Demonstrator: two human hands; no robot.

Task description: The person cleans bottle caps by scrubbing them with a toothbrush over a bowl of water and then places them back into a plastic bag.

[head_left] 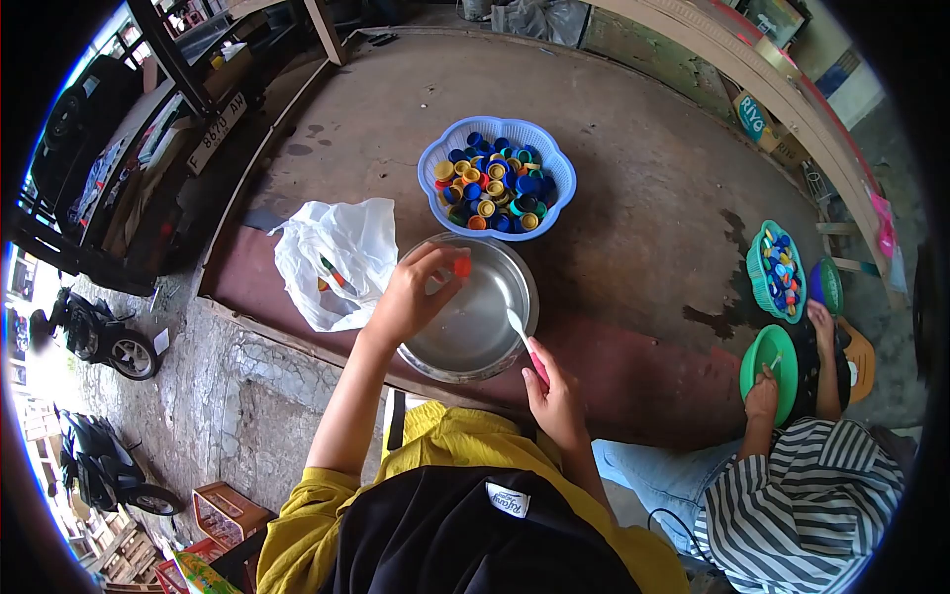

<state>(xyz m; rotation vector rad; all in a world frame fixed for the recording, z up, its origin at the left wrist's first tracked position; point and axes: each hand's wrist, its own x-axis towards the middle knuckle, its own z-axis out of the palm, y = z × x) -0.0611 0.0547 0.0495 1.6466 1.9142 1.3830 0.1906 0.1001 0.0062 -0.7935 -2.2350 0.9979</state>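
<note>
Pinched in the fingers of my left hand (pixel 418 292) is a red bottle cap (pixel 462 266), held over the left side of a metal bowl (pixel 526 302). My right hand (pixel 556 396) grips a toothbrush (pixel 535 358) with a pink and white handle; its head reaches over the bowl's right side. The bowl seems to hold water. Just behind it stands a blue plastic basket (pixel 427 158) full of blue, yellow, green and orange bottle caps (pixel 495 185). To the left lies a white plastic bag (pixel 332 247) with a few coloured pieces inside.
At the right, a person in a striped top (pixel 792 495) works with both hands at a green bowl (pixel 749 371). A teal basket of caps (pixel 782 272) and a purple-rimmed container (pixel 825 287) stand near them. Wet patches mark the brown table (pixel 633 129). Motorbikes (pixel 109 332) stand at the left.
</note>
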